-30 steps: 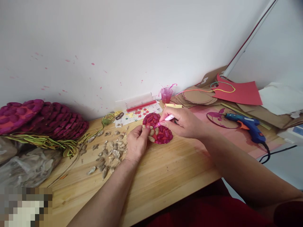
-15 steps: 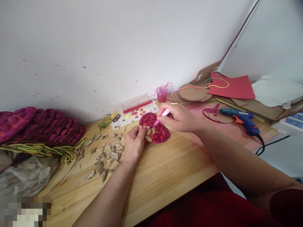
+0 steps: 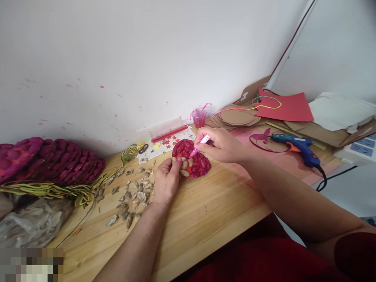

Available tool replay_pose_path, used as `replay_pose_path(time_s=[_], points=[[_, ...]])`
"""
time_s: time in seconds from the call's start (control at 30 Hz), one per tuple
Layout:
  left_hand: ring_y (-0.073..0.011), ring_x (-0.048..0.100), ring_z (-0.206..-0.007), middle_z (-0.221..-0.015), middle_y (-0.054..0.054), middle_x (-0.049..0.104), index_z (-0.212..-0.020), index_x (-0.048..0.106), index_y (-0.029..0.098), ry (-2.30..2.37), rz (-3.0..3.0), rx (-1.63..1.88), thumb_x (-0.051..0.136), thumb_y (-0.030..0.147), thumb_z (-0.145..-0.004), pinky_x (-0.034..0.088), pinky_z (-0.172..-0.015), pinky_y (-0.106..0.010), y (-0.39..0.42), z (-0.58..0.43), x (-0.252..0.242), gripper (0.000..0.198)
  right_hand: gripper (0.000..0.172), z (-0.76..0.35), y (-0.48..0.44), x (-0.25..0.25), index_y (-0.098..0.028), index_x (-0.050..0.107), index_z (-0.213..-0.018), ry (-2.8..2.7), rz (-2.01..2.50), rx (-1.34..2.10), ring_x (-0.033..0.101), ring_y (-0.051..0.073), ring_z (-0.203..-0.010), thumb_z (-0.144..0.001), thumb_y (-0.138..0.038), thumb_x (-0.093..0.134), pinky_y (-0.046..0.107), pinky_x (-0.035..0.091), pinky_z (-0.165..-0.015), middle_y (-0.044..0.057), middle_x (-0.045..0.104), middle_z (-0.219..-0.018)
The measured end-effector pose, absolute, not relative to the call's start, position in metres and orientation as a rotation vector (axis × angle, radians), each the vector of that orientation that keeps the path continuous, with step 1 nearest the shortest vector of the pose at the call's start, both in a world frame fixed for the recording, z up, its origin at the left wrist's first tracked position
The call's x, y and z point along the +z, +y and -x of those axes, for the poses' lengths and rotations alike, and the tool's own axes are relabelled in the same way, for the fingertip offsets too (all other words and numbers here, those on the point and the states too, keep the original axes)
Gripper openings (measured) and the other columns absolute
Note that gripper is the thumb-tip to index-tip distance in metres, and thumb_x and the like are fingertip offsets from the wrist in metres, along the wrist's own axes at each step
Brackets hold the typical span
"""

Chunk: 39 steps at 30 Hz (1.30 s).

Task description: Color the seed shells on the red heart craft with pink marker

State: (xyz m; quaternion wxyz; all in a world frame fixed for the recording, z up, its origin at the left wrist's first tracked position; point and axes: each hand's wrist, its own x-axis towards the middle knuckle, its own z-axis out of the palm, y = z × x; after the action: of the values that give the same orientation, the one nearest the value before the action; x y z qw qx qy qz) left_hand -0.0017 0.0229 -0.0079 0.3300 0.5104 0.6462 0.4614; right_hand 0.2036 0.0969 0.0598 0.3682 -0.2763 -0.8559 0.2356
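A round red disc point(image 3: 202, 166) covered with peanut shells lies on the wooden table. Most of its shells are coloured magenta; a few at its left edge point(image 3: 184, 164) are still bare tan. My left hand point(image 3: 167, 178) grips that left edge between thumb and fingers. In my right hand point(image 3: 217, 145) is a white marker point(image 3: 205, 139) with a pink tip, held like a pen and slanting down to the shells near the disc's middle. My right fingers are wrapped round the barrel and partly hide it.
Loose peanut shells point(image 3: 138, 192) are scattered left of my left hand. Stacked magenta discs point(image 3: 58, 160) with yellow-green cords point(image 3: 47, 186) stand farther left. Behind are star stickers point(image 3: 167, 143) and a cup of pink liquid point(image 3: 199, 117). Cardboard circles point(image 3: 237, 115) and a blue glue gun point(image 3: 305, 150) lie right.
The view has shifted slightly. The marker's tip has stayed over the middle of the disc, with barely any movement, and my left hand keeps its grip on the edge.
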Motion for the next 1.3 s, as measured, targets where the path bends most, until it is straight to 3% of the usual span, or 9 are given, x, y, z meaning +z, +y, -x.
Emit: replay_pose_path(time_s=[0.53,1.03,1.3], points=[[-0.0119,0.040,-0.053,-0.054,0.004,0.048,-0.065,0.054,0.020,1.627,-1.264,1.246,0.060,0.051,-0.088,0.031,-0.052,-0.024,0.023,0.000,-0.005,0.039,0.013,-0.208,0.103,0.055,-0.019,0.061,-0.089,-2.124,0.802,0.692,0.056,0.013,-0.068,-0.092,-0.032,0.062,0.024,0.039,-0.062,0.001,0.069,-0.078],[-0.0127,0.042,-0.056,-0.057,0.004,0.050,-0.066,0.054,0.020,1.685,-1.335,1.230,0.057,0.054,-0.088,0.033,-0.056,-0.025,0.022,-0.001,-0.004,0.040,0.015,-0.205,0.097,0.058,-0.018,0.063,-0.088,-2.119,0.785,0.717,0.054,0.012,-0.063,-0.092,-0.033,0.063,0.024,0.037,-0.057,0.001,0.067,-0.076],[-0.0127,0.042,-0.055,-0.055,0.004,0.050,-0.065,0.054,0.021,1.657,-1.346,1.242,0.058,0.050,-0.088,0.032,-0.055,-0.026,0.021,-0.003,0.000,0.038,0.007,-0.198,0.093,0.053,-0.019,0.063,-0.089,-2.154,0.679,0.586,0.058,0.012,-0.068,-0.092,-0.025,0.063,0.024,0.041,-0.065,0.000,0.068,-0.078]])
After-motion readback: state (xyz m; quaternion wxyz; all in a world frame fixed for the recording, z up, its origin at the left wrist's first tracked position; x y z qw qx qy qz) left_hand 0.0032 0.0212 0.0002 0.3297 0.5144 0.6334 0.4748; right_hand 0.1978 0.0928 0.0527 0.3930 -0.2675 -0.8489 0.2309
